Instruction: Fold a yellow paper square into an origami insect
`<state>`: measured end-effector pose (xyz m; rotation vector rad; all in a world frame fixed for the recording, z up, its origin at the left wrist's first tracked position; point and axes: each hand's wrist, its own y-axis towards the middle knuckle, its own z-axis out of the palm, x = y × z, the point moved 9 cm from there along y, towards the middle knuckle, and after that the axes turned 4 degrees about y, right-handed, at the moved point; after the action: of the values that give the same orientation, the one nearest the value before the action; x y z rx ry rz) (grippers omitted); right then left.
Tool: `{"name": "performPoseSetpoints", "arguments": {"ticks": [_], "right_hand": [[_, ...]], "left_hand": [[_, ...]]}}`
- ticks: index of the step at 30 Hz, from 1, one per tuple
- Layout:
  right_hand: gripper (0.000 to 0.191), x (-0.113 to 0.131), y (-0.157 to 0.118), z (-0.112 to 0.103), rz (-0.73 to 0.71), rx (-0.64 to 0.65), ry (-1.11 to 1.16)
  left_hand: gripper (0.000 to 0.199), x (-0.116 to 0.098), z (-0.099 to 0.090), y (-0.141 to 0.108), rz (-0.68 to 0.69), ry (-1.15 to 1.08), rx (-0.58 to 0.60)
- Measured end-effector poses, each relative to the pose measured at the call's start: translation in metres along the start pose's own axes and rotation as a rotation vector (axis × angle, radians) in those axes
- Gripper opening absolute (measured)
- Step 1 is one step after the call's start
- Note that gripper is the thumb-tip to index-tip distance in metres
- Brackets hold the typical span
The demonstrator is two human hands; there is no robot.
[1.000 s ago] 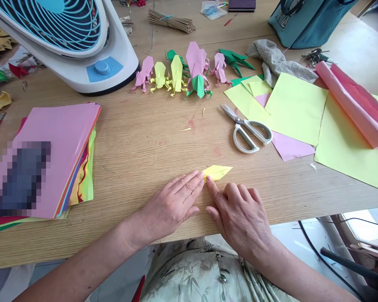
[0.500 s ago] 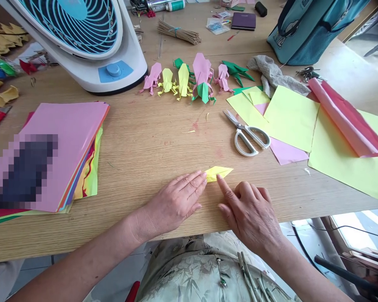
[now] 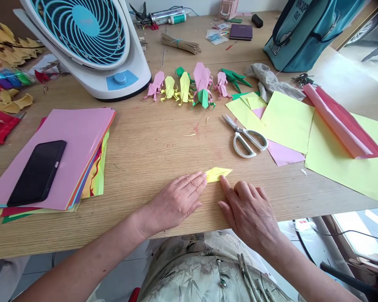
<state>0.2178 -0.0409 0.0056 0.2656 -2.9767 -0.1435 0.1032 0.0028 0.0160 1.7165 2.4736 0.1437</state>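
A small folded piece of yellow paper (image 3: 219, 173), pointed at its right end, lies flat on the table near the front edge. My left hand (image 3: 178, 201) rests on its left part, fingers extended side by side and covering that end. From the right, the stretched index finger of my right hand (image 3: 250, 209) touches the paper's lower edge; the other fingers are bent and the thumb stands apart. Neither hand grips anything. Beyond my hands lie white-handled scissors (image 3: 246, 136), their blades pointing to the upper left.
Folded paper frogs (image 3: 185, 87) in pink, yellow and green stand in a row behind. A stack of coloured paper (image 3: 82, 126) with a phone (image 3: 38, 172) on top is at left, below a fan (image 3: 122, 58). Yellow sheets (image 3: 288, 121) and a rolled red sheet (image 3: 343, 121) lie right.
My right index fingertip has slid slightly right along the paper's lower edge. My left hand stays on the paper. The camera view has tilted a little upward and shifted left.
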Motion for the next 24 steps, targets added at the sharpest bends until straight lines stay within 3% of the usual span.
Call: {"name": "performPoseSetpoints", "arguments": {"ticks": [6, 9, 13, 16, 20, 24], "right_hand": [[0.039, -0.016, 0.018, -0.01, -0.036, -0.091, 0.23], [0.037, -0.021, 0.043, -0.012, -0.067, -0.062, 0.311], [0.018, -0.017, 0.065, -0.01, -0.134, -0.013, 0.412], [0.017, -0.018, 0.069, -0.005, -0.075, 0.059, 0.514], [0.02, -0.023, 0.076, -0.004, 0.039, 0.107, 0.766], [0.013, -0.033, 0.097, -0.008, 0.162, 0.02, 1.127]], "left_hand": [[0.037, 0.007, -0.004, 0.002, 0.003, -0.077, -0.11], [0.027, 0.015, -0.006, 0.008, -0.018, -0.108, -0.134], [0.013, 0.026, -0.005, 0.018, -0.073, -0.169, -0.111], [0.009, 0.04, -0.006, 0.023, -0.19, -0.242, -0.107], [0.035, 0.061, -0.012, 0.026, -0.339, -0.414, -0.195], [0.062, 0.096, -0.022, 0.028, -0.556, -0.795, -0.438]]}}
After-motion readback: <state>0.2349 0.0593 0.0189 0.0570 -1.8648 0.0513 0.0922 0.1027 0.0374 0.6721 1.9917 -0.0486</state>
